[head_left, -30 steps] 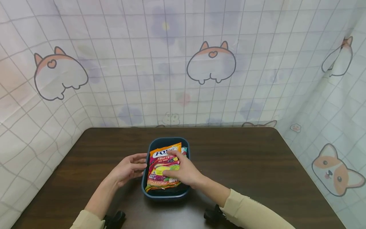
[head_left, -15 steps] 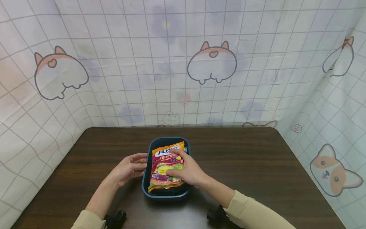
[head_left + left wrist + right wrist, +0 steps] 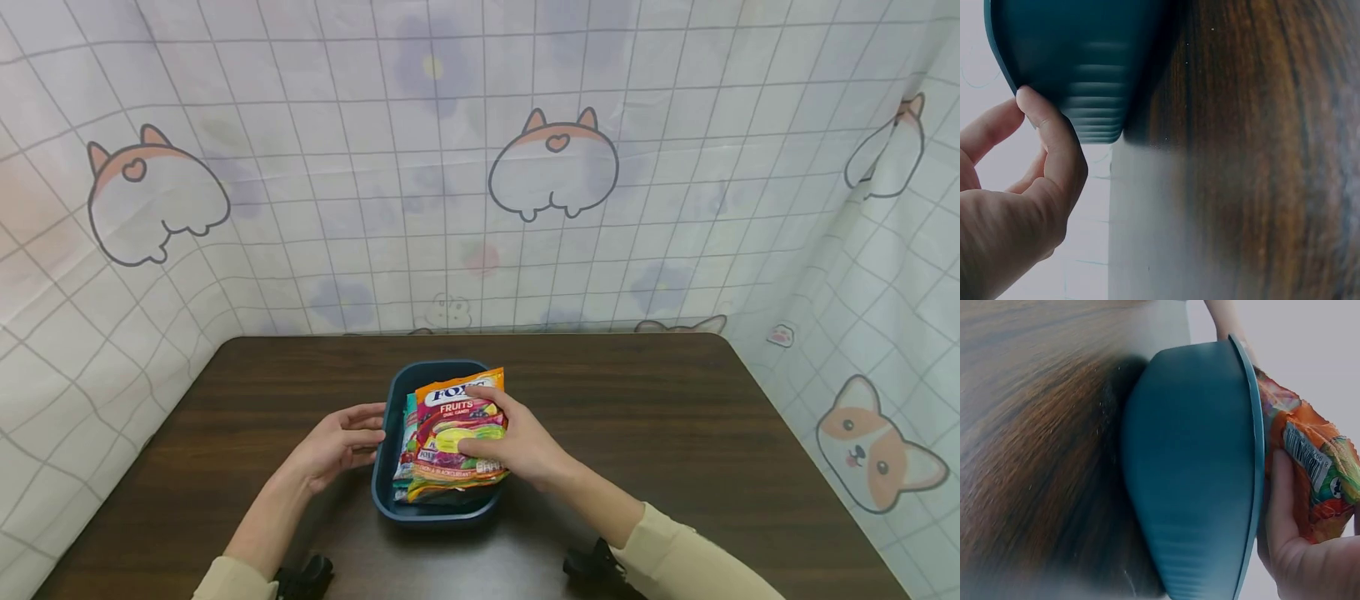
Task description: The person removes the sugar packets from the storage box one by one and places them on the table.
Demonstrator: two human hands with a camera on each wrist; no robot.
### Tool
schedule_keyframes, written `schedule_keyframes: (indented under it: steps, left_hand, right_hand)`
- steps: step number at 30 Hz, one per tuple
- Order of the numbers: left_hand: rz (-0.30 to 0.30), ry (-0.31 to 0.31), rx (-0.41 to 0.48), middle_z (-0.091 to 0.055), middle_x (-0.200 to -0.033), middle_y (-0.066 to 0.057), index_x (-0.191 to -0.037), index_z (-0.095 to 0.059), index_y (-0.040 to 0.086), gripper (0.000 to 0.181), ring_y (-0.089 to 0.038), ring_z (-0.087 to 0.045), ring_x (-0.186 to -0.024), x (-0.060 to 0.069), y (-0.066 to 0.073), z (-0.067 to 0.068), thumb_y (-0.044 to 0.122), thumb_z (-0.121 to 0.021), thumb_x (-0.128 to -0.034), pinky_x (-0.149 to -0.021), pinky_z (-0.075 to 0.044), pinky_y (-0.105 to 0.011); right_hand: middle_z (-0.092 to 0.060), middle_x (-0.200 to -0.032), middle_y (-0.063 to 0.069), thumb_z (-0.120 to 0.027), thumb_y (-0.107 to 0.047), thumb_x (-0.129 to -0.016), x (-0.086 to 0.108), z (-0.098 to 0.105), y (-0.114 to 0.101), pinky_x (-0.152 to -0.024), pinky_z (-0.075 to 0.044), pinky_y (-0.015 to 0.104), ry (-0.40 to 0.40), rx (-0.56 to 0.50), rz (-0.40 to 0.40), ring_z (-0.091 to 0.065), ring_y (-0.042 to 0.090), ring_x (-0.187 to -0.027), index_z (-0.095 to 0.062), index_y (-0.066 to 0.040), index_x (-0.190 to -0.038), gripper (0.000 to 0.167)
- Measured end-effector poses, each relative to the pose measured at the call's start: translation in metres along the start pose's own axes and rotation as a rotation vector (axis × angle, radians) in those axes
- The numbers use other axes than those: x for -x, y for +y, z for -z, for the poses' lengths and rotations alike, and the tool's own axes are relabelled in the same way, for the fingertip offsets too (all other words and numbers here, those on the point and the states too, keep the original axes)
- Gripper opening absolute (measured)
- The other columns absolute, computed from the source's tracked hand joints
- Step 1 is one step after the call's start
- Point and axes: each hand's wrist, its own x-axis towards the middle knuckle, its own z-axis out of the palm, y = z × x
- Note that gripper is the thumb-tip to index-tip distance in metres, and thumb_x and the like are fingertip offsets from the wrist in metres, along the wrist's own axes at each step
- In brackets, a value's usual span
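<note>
1. the right hand (image 3: 521, 446) grips the fox's fruits candy bag (image 3: 448, 467) by its right side, above the blue tub (image 3: 1191, 456).
2. the left hand (image 3: 337, 446), fingers loosely extended, touches the tub's left rim, probably steadying it.
3. 1 teal packet (image 3: 407, 437) lies inside, partly hidden.
4. dark table (image 3: 637, 433) supports the tub.

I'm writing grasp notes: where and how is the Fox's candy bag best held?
Probably the right edge of the Fox's candy bag, pinched from the right, as the right hand does: that side rises above the basket, while the left overlaps a teal packet.
</note>
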Motion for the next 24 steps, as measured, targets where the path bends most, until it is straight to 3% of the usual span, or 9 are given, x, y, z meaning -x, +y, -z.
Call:
schedule_keyframes:
  steps: [24]
  left_hand:
    - [-0.013,0.023,0.016,-0.061,-0.13,-0.022,-0.15,-0.042,-0.003,0.054,-0.024,-0.067,-0.099,-0.002,-0.003,-0.003,0.007,-0.063,-0.1011,-0.086,-0.058,-0.036]
  right_hand:
    - [-0.044,-0.141,0.017,-0.08,-0.02,-0.092,0.009,0.061,0.003,-0.087,-0.058,0.039,0.023,-0.096,0.047,-0.057,0.034,-0.112,-0.043,-0.031,-0.154,0.073]
